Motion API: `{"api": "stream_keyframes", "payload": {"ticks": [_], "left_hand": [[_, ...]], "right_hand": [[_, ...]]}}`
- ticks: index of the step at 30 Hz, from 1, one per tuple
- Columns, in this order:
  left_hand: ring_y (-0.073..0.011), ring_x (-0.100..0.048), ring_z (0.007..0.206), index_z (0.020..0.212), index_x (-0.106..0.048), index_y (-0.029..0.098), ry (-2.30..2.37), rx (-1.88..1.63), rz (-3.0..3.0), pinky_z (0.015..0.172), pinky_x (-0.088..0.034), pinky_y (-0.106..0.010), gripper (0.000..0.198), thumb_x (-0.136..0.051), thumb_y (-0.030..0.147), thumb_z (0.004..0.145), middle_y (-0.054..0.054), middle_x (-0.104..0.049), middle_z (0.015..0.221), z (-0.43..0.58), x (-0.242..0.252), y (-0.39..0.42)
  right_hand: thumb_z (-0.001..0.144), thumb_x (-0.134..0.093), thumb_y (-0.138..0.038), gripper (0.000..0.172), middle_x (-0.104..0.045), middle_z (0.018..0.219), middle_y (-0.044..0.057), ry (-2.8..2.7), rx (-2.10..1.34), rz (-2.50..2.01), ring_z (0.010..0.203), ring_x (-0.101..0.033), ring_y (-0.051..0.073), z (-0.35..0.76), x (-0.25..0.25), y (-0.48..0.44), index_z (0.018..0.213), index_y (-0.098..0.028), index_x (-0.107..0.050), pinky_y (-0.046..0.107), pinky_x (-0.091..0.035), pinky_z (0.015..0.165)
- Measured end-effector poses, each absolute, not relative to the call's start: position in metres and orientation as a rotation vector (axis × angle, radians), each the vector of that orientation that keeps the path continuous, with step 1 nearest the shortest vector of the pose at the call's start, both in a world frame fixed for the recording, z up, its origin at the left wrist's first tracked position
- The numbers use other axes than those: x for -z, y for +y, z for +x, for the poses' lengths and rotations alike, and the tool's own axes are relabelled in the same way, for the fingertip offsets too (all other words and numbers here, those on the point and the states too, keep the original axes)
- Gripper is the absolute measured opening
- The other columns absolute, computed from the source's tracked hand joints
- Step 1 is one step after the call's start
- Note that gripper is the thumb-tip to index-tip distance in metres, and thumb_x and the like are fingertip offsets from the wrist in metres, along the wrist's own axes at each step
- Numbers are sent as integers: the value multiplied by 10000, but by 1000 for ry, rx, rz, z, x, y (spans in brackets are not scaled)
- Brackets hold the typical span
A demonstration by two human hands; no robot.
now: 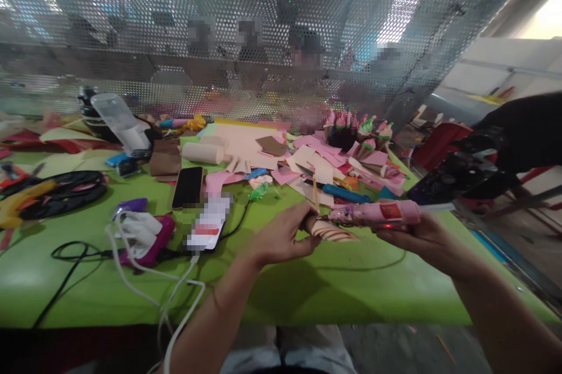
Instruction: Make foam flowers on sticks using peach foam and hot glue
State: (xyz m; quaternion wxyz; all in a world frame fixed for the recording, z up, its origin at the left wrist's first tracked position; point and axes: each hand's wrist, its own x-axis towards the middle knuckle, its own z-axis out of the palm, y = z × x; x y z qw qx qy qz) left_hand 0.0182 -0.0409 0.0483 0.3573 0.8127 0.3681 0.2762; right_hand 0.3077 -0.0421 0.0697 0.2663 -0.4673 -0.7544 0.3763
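My left hand (283, 234) is closed around a cream piece with brown swirling stripes (333, 232), its far end poking out to the right. In my right hand (424, 243) is a pink hot glue gun (381, 213) with a small red light on. Its messy nozzle points left and is at the striped piece; whether they touch I cannot tell. A pale glue stick (437, 207) sticks out from its back end. Just behind my hands lies a blue-handled tool (346, 194) among paper scraps.
Pink and cream foam or paper sheets (246, 143) cover the back of the green table (281, 298). Ice-cream-like cones (366, 131) stand back right. Two phones (188, 188), a magenta power strip (151, 245) with white cables, and a tape roll (70, 194) lie left. A perforated metal screen (263, 46) rises behind.
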Motion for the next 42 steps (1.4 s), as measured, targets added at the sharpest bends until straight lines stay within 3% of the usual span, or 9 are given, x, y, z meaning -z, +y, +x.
{"api": "stream_keyframes", "payload": {"ticks": [9,20,26,29,32,35,37,40,42], "left_hand": [[-189,-520,827,985,-482,205,943,-752,2110,750,-422,-310,262,-524,421,843,-29,-564,919,17,-45,-38],[-193,-537,856,1006,-489,208,956,-763,2117,784,-438,-315,267,-514,435,867,-38,-592,977,17,-46,-39],[-190,-542,852,1004,-500,202,971,-750,2139,779,-444,-312,251,-524,407,861,-33,-584,946,17,-46,-39],[-198,-546,872,998,-504,205,979,-758,2123,797,-448,-322,250,-527,407,852,-36,-583,951,18,-47,-41],[-211,-548,891,1022,-501,213,987,-768,2105,805,-448,-338,264,-551,369,815,-37,-587,988,18,-48,-41],[-216,-542,869,1018,-498,212,987,-761,2089,793,-446,-343,277,-569,335,780,-30,-585,976,17,-49,-41],[-215,-540,861,1003,-497,210,980,-750,2081,786,-448,-340,271,-572,339,777,-26,-584,961,17,-51,-41],[-214,-544,870,995,-494,208,988,-736,2076,786,-451,-334,266,-577,339,779,-30,-586,962,17,-52,-40],[-214,-547,875,995,-491,208,995,-727,2079,789,-450,-332,265,-576,324,773,-34,-584,966,17,-52,-40]], "right_hand": [[857,-633,-520,362,-738,929,90,-2122,-743,-1266,883,-693,265,305,-80,-48,980,-200,-749,320,-576,809],[857,-641,-424,215,-706,796,44,-2144,-661,-1196,720,-668,205,302,-83,-50,867,-219,-705,247,-560,648],[779,-708,-510,310,-750,871,64,-1966,-801,-1223,744,-683,231,300,-78,-49,871,-218,-756,289,-574,673],[693,-756,-590,423,-730,773,69,-1785,-889,-1255,657,-641,209,301,-78,-47,857,-200,-753,281,-542,585],[639,-762,-664,499,-628,597,36,-1660,-909,-1334,506,-507,140,302,-72,-42,729,-176,-708,245,-427,451],[699,-659,-731,566,-501,483,-14,-1725,-973,-1473,444,-423,117,304,-56,-36,669,-166,-674,240,-336,411],[761,-574,-739,589,-476,471,-32,-1793,-1049,-1530,443,-441,125,303,-42,-33,709,-161,-672,249,-350,433],[842,-504,-680,535,-511,510,-36,-1905,-1066,-1644,474,-508,139,302,-21,-30,743,-170,-630,262,-385,489],[858,-486,-650,492,-532,534,-25,-2030,-852,-1686,491,-518,151,300,-13,-29,691,-195,-570,266,-358,482]]}}
